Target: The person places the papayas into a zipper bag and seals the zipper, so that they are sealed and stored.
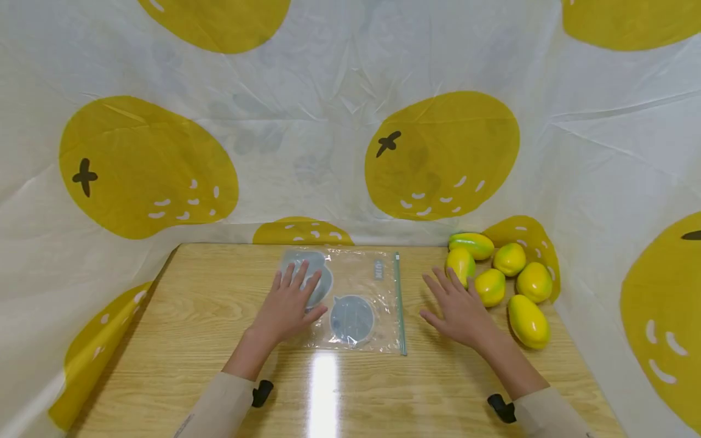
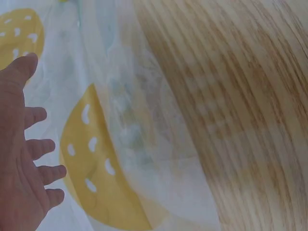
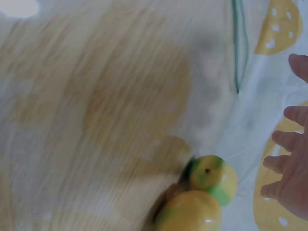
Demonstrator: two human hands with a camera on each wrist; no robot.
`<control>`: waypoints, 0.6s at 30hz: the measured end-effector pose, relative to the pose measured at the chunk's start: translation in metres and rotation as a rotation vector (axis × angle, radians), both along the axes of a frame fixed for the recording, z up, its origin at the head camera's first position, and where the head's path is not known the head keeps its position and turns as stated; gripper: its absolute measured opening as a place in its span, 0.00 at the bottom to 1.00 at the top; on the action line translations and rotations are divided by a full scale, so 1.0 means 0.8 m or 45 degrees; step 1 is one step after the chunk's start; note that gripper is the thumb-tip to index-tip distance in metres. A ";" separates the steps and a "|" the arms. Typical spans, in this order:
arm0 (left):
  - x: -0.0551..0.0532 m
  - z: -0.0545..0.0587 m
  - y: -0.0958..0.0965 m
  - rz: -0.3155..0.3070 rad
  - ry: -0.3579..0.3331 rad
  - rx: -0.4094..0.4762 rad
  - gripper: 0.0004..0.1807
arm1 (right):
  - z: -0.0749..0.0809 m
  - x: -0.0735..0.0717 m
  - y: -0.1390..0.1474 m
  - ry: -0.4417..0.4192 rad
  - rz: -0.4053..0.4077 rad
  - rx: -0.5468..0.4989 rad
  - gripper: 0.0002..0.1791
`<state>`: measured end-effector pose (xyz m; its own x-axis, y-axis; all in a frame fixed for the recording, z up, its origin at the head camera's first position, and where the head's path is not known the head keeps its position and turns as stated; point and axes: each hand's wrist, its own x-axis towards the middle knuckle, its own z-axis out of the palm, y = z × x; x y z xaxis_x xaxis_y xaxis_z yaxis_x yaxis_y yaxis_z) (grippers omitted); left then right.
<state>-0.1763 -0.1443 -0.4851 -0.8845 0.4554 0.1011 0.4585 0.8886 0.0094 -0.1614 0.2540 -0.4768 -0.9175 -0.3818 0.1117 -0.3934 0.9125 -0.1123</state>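
Head view: held both hands apart, the left hand [image 1: 285, 307] over the left part of a clear plastic bag [image 1: 350, 319], the right hand [image 1: 459, 309] just short of six yellow fruit [image 1: 490, 288], with fingers straight, spread and gripping nothing. Could not tell about contact with bag or fruit. Risked, as a judgement, sliding or creasing the bag with any push from the left hand, owing to thin, limp plastic on a smooth counter [image 1: 213, 316]. Risked also bumping the nearest fruit with the right fingertips and setting several rolling, given rounded, glossy skins and close crowding near the right edge. Might have struggled to part the green zip strip [image 1: 401, 304], lying so flat. Found the bag flat toward the far edge, reaching from beneath the left hand to just left of the right; found the fruit far right, beyond and beside the right hand.
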 end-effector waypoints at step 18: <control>-0.012 -0.017 0.041 -0.197 -0.078 0.021 0.43 | -0.038 -0.016 -0.001 -0.082 0.220 -0.023 0.39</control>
